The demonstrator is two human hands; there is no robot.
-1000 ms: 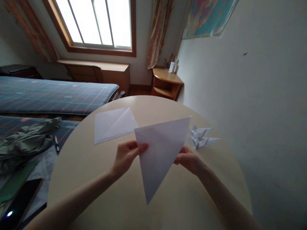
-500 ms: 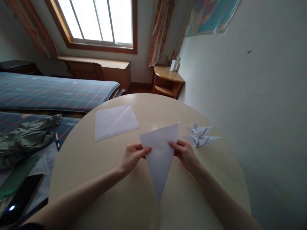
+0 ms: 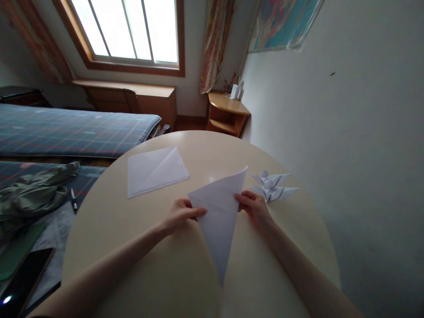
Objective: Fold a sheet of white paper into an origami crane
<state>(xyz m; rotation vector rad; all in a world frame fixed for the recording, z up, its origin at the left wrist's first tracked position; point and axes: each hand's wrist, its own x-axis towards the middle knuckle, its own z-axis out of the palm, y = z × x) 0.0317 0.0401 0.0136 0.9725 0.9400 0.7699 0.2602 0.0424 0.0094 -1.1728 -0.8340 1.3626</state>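
While both hands [image 3: 180,214] [image 3: 255,208] pinch, paper [image 3: 219,216] lies between.

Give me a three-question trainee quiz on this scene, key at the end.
1. True or false: the left hand and the right hand both hold the triangular paper.

2. Which is nearest the right hand?
A) the smartphone
B) the origami figures
C) the pen

3. Fill in the blank: The flat white papers lie on the round table, to the person's ____ of the held paper.

Key: 1. True. 2. B. 3. left.
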